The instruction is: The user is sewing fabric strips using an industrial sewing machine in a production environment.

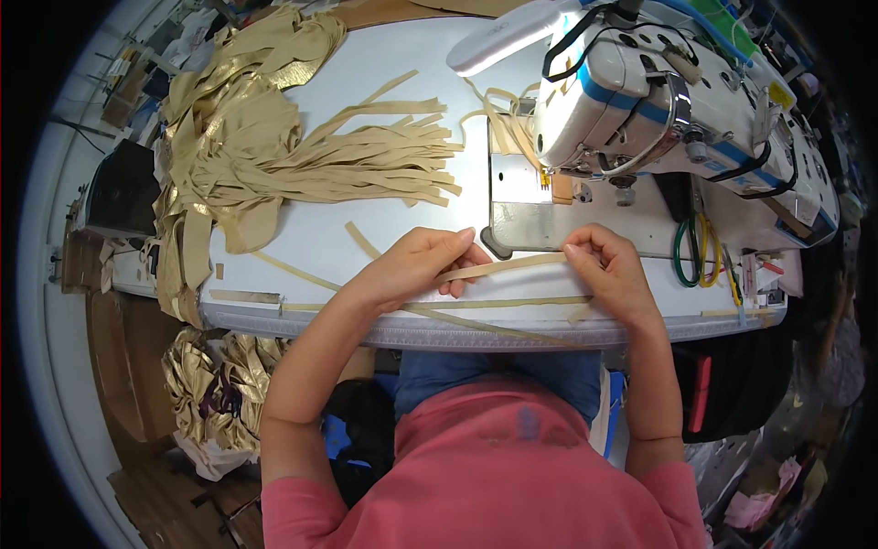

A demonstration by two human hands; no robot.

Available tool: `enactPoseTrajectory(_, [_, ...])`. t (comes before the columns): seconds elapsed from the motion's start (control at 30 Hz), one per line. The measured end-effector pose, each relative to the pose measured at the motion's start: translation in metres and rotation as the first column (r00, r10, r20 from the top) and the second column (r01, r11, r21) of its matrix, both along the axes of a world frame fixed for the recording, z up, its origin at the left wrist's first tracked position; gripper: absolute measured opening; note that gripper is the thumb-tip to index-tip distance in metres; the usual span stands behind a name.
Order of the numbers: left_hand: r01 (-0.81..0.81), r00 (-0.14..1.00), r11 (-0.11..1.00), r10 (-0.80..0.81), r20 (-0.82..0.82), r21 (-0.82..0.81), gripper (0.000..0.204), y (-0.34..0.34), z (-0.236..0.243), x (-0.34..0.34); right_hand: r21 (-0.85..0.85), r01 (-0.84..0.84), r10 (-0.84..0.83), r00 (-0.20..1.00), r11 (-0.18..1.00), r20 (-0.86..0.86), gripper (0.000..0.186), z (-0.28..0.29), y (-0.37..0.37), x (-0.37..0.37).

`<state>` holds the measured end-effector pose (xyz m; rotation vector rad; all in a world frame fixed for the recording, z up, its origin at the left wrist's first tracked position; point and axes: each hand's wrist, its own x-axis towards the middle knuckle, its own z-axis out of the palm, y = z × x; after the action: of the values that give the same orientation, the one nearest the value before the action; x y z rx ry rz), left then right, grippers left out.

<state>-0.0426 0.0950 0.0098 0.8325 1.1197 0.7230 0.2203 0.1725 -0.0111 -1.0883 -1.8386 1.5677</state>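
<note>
A narrow beige strip [512,264] is stretched between my two hands above the front of the white table [352,50]. My left hand [425,265] pinches it at one end, thumb on top and fingers curled below. My right hand [608,270] grips the other end between thumb and bent fingers, just in front of the metal sewing plate [535,224]. Loose strips [512,302] lie beneath and around my hands. The sewing machine [622,91] stands behind my right hand, with more strips hanging beside its needle area.
A large heap of beige and gold fabric [247,137] covers the table's left side, strips fanning rightward. Scissors [702,247] lie at the right by the machine. A white lamp [489,44] hangs at the back. More gold fabric [210,393] is piled below the table's left edge.
</note>
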Motion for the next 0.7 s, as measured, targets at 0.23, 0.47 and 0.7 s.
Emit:
enactPoseTrajectory(0.23, [0.028, 0.992, 0.997, -0.020, -0.123, 0.071, 0.029, -0.006, -0.006, -0.013, 0.012, 0.059, -0.059, 0.998, 0.998, -0.003, 0.009, 0.000, 0.001, 0.003])
enactPoseTrajectory(0.47, [-0.015, 0.991, 0.997, 0.025, -0.130, 0.078, 0.015, -0.009, -0.011, -0.016, 0.011, 0.065, -0.065, 0.998, 0.998, 0.003, 0.010, 0.002, 0.001, 0.003])
enactPoseTrajectory(0.7, [-0.029, 0.988, 0.996, 0.041, -0.151, 0.085, 0.013, -0.011, -0.008, -0.013, 0.007, 0.085, -0.085, 0.996, 0.996, -0.004, 0.010, 0.005, 0.000, 0.003])
